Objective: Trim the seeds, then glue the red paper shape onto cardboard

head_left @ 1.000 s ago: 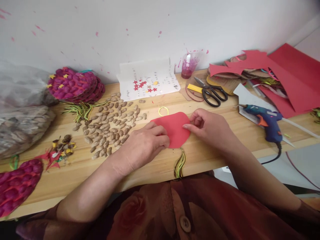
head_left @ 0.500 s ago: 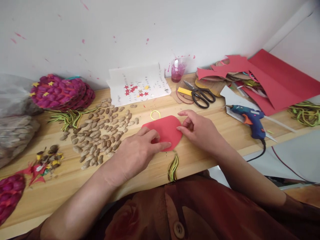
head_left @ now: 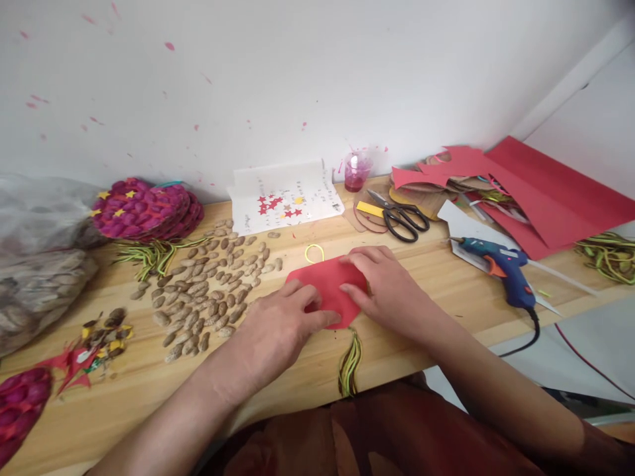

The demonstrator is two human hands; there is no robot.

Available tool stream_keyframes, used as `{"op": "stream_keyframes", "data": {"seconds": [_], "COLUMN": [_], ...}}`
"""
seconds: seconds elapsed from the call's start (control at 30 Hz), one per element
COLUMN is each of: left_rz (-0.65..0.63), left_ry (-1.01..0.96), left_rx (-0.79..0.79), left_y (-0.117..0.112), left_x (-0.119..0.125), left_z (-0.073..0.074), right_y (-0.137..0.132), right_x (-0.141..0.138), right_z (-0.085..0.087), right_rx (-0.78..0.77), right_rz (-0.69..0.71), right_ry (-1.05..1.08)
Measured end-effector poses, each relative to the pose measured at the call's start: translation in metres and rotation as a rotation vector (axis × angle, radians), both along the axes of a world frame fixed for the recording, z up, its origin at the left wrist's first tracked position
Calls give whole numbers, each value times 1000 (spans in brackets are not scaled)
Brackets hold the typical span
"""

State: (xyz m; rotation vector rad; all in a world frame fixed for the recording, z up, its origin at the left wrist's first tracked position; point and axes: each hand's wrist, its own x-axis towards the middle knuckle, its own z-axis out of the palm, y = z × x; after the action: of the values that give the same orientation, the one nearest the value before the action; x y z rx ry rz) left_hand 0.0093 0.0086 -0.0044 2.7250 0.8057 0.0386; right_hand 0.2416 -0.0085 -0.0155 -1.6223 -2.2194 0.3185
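Note:
A red rounded paper piece [head_left: 331, 288] lies on the wooden tabletop in front of me, a yellow loop [head_left: 314, 253] at its top edge and a yellow, green and brown yarn tassel [head_left: 350, 365] at its bottom. My left hand [head_left: 282, 324] grips it from the left, bent fingers and thumb resting on its surface. My right hand [head_left: 389, 291] holds the opposite side, fingers along the upper right edge and thumb on the face. Both hands cover parts of the paper. Left of my left hand are many loose peanuts [head_left: 198, 297] in their shells.
Black-handled scissors [head_left: 404, 218] and a plastic cup [head_left: 356, 173] stand or lie behind. A blue glue gun [head_left: 501, 261] rests at right, before red paper sheets [head_left: 555, 198]. Magenta decorated pieces [head_left: 149, 211] are stacked left, near a plastic bag [head_left: 44, 291]. Small stars lie on white paper [head_left: 317, 198].
My right hand has moved onto the paper's right side, its fingers now over the upper edge. My left hand stays on the paper. The whole view has shifted, with things lower in the picture.

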Motion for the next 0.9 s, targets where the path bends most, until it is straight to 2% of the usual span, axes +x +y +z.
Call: {"op": "stream_keyframes", "data": {"seconds": [0.13, 0.4, 0.67, 0.9], "left_rz": [-8, 10, 19, 34], "left_ry": [-24, -29, -16, -10], "left_rx": [10, -10, -8, -27], "left_y": [1, 0, -1, -2], "left_x": [-1, -2, -2, -1], "left_z": [-4, -6, -6, -6], "right_y": [6, 30, 40, 47], "right_x": [3, 9, 12, 11], "right_z": [0, -1, 4, 5], "right_rx": [-22, -112, -196, -198], "right_rz": [-33, 14, 44, 35], "right_ry": [24, 40, 102, 91]}}
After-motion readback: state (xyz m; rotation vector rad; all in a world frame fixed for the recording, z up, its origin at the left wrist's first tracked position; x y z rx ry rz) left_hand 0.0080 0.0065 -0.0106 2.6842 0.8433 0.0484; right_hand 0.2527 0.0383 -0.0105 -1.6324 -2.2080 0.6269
